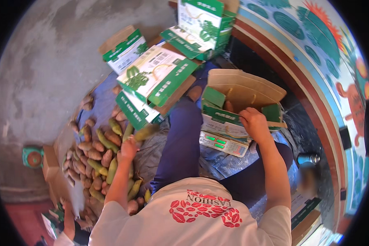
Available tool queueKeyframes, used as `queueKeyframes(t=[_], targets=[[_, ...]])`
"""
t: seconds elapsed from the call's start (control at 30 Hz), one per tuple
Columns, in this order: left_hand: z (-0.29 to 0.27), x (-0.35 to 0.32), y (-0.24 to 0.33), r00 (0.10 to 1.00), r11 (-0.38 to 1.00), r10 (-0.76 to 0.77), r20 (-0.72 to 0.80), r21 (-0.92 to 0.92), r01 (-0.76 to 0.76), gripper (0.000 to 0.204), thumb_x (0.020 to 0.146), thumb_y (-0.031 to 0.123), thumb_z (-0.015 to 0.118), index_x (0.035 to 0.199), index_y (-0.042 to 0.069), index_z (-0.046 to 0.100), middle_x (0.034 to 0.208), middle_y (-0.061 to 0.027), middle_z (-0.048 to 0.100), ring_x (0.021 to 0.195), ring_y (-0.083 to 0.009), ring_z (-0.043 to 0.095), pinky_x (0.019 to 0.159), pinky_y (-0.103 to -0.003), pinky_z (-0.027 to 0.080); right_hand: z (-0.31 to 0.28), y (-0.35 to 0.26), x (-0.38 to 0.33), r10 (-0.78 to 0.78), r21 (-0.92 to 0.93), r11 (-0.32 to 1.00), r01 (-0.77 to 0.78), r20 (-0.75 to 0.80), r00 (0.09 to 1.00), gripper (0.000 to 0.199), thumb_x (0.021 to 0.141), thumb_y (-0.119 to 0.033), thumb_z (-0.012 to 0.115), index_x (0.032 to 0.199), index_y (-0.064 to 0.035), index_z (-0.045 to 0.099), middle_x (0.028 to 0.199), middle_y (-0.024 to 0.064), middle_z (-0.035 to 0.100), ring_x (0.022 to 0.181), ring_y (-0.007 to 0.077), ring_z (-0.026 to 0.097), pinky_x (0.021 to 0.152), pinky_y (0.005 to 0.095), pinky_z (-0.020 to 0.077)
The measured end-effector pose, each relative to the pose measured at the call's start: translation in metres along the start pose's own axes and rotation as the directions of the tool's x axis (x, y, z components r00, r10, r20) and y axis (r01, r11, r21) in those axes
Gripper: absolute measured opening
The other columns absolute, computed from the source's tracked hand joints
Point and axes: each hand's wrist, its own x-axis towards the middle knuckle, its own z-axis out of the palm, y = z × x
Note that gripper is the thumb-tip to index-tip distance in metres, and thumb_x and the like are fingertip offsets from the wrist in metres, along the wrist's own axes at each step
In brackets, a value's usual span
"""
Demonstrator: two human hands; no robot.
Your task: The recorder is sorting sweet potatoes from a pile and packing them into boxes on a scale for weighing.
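Note:
My left hand is closed around one end of a long green vegetable, which is smeared by motion. It hangs over the right edge of a pile of reddish-brown root vegetables, with several long green ones among them. My right hand grips the near rim of an open green and white carton, fingers bent over its edge. A brownish root vegetable shows inside; the carton's bottom is hidden. Beneath the carton sits a digital scale with lit green displays.
Green and white cartons lie stacked ahead, with another carton behind. A painted wall curves along the right. A metal can stands by my right knee. Another person's hand shows at lower left, near a brown box.

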Motion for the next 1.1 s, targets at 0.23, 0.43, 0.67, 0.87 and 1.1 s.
queueKeyframes(t=[0.23, 0.43, 0.67, 0.87, 1.1], targets=[[-0.148, 0.042, 0.112, 0.979, 0.326, -0.195, -0.066, -0.945, 0.001, 0.054, 0.097, 0.045, 0.031, 0.066, 0.005, 0.048, 0.054, -0.0059, 0.049, 0.057, -0.0196, 0.06, 0.055, -0.03, 0.045, -0.011, 0.004, -0.012, 0.037, -0.024, 0.999, -0.037, 0.003, 0.999, 0.011, 0.075, -0.013, 0.067, 0.08, -0.007, 0.059, 0.075, 0.0088, 0.057, 0.076, 0.0287, 0.059, 0.069, 0.0403, 0.0479], [-0.183, 0.059, 0.212, 0.997, 0.256, 0.033, 0.072, -0.965, 0.061, 0.051, 0.097, 0.049, 0.032, 0.071, 0.008, 0.048, 0.056, -0.0055, 0.053, 0.059, -0.0201, 0.062, 0.056, -0.03, 0.044, -0.01, 0.009, -0.022, 0.071, -0.054, 0.996, -0.068, 0.072, 0.995, 0.015, 0.078, -0.02, 0.067, 0.08, -0.0066, 0.06, 0.075, 0.0095, 0.058, 0.078, 0.0287, 0.06, 0.07, 0.04, 0.0482], [-0.157, 0.074, 0.31, 0.929, 0.443, 0.306, 0.21, -0.895, 0.057, 0.05, 0.096, 0.047, 0.035, 0.072, 0.007, 0.051, 0.057, -0.0052, 0.056, 0.056, -0.0166, 0.061, 0.048, -0.027, 0.038, -0.008, 0.01, -0.024, 0.081, -0.075, 0.994, -0.074, 0.092, 0.992, 0.015, 0.079, -0.02, 0.066, 0.081, -0.0065, 0.061, 0.076, 0.01, 0.06, 0.078, 0.0287, 0.06, 0.07, 0.0395, 0.0487], [-0.134, 0.067, 0.357, 0.869, 0.359, 0.441, 0.226, -0.931, 0.06, 0.046, 0.095, 0.044, 0.039, 0.086, 0.002, 0.056, 0.073, -0.0101, 0.065, 0.062, -0.015, 0.062, 0.049, -0.026, 0.039, -0.006, 0.008, -0.023, 0.092, -0.093, 0.992, -0.081, 0.124, 0.988, 0.013, 0.079, -0.019, 0.065, 0.081, -0.0063, 0.062, 0.077, 0.0103, 0.06, 0.078, 0.0293, 0.061, 0.07, 0.0398, 0.0488], [-0.136, 0.061, 0.326, 0.83, 0.368, 0.536, 0.154, -0.928, -0.065, 0.033, 0.094, 0.026, 0.048, 0.109, -0.002, 0.057, 0.103, -0.011, 0.066, 0.078, -0.0138, 0.064, 0.057, -0.026, 0.045, -0.003, 0.01, -0.021, 0.063, -0.095, 0.994, -0.057, 0.064, 0.996, 0.01, 0.079, -0.016, 0.063, 0.079, -0.0062, 0.06, 0.075, 0.0108, 0.06, 0.076, 0.0296, 0.061, 0.068, 0.0407, 0.049]])
